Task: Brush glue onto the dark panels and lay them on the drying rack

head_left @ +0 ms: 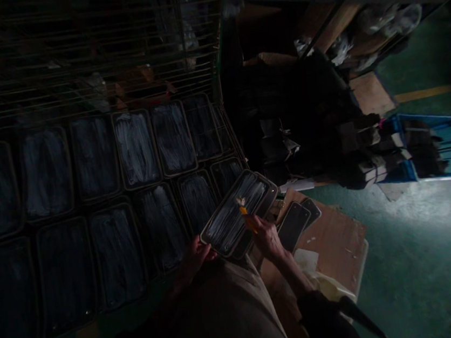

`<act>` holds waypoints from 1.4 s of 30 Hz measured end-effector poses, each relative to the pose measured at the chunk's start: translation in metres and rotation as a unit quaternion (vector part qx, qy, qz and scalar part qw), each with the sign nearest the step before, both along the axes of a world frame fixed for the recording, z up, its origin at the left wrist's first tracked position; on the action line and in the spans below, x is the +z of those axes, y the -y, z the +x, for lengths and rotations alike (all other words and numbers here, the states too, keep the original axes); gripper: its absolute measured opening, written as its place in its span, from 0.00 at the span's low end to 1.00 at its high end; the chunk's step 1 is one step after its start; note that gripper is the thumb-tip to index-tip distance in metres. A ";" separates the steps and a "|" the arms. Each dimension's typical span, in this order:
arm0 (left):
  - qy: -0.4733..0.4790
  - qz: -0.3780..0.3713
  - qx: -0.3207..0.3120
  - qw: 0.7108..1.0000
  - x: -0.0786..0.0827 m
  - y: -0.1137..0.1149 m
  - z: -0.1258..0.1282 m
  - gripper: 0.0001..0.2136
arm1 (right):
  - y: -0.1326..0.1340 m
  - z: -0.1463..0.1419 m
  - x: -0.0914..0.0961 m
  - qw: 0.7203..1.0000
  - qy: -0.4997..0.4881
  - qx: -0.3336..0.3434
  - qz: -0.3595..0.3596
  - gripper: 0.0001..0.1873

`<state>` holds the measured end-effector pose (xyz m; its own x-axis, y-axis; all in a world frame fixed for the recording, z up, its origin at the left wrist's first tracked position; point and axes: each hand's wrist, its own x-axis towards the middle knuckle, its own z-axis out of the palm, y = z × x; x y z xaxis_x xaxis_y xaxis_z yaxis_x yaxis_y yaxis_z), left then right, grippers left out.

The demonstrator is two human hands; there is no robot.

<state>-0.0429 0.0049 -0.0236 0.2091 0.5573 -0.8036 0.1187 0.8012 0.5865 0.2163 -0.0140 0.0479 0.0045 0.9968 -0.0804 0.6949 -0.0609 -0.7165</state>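
My left hand (195, 259) grips the near edge of a dark rectangular tray (236, 211) streaked with pale paint, held tilted above my lap. My right hand (268, 237) is closed on a small brush with an orange handle (246, 216), its tip resting on the tray's surface. Both hands are close together in dim light.
Several similar painted trays (137, 149) lie in rows on a wire rack (74, 56) to the left. Two more dark trays (296, 220) rest on a brown board (332, 249) at my right. A blue crate (446, 144) and stacked goods stand on the green floor beyond.
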 end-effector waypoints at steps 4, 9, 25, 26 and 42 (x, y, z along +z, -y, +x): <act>0.012 -0.003 0.018 1.000 0.004 -0.002 -0.001 0.23 | -0.004 -0.001 0.012 0.997 -0.057 -0.057 0.005 0.16; -0.009 -0.016 0.028 0.999 0.006 -0.003 0.000 0.29 | -0.051 0.026 0.005 0.992 0.038 -0.088 0.083 0.17; 0.137 -0.030 0.048 0.989 0.047 -0.016 -0.007 0.27 | 0.089 -0.060 0.046 0.939 -0.239 -0.244 -0.030 0.11; 0.146 -0.029 0.058 0.987 0.049 -0.016 -0.009 0.28 | 0.084 -0.054 0.050 0.928 -0.228 -0.294 -0.003 0.12; -0.140 0.174 0.110 0.969 0.044 0.042 -0.154 0.13 | 0.038 -0.034 0.060 0.892 -0.163 -0.414 0.079 0.23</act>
<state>-0.1974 -0.0369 0.0201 -0.1438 0.8113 -0.5667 0.1616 0.5842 0.7954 0.1822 -0.0515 0.1074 0.7473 0.6608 -0.0704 0.2112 -0.3367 -0.9176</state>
